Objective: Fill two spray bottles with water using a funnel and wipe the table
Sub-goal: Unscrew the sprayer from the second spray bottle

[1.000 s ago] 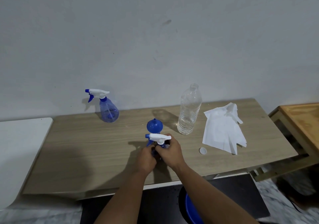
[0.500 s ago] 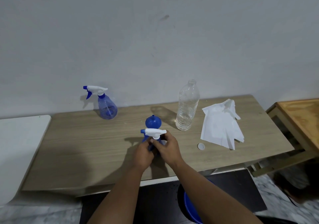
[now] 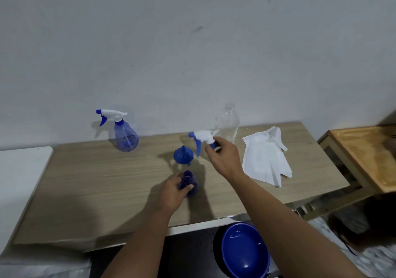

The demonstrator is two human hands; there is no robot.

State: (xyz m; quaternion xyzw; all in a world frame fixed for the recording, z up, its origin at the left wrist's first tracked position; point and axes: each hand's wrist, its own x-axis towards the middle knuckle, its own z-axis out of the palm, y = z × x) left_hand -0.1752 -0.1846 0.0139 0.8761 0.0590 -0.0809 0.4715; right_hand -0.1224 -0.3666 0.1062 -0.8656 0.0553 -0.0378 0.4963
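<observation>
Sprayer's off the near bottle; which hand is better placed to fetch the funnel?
Probably the right hand, once it sets down the sprayer head: it hovers beside the funnel, while the left hand steadies the open bottle.

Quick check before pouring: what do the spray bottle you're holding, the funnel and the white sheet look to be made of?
Spray bottle: translucent blue plastic, glossy; light shows through it.
Funnel: opaque blue plastic, smooth with a slight sheen.
White sheet: probably tissue or thin paper towel; matte, creased, with ragged, split edges. Thin cloth can't be ruled out.
</observation>
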